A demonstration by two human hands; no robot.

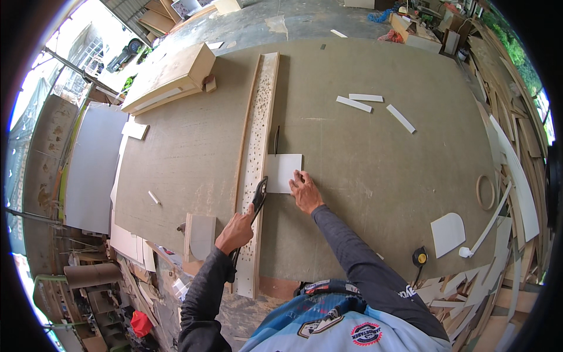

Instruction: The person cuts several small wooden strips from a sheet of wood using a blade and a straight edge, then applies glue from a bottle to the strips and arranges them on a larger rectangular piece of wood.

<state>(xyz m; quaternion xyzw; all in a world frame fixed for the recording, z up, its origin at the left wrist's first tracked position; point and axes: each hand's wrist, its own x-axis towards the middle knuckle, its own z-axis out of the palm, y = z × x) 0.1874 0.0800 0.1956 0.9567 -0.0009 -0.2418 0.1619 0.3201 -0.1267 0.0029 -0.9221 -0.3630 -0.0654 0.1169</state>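
My left hand grips the handle of a black cutting tool whose tip rests at the lower left edge of a small white square sheet. My right hand presses its fingers flat on the sheet's lower right corner. The sheet lies on a large grey-brown board, butted against a long pale wooden strip dotted with holes that serves as a straight edge. A thin dark blade-like piece lies just above the sheet.
Three white strips lie at the far right of the board. A wooden box sits at the far left. A black and yellow tape measure, a white cut piece and a ring lie right. Scrap panels pile along the right edge.
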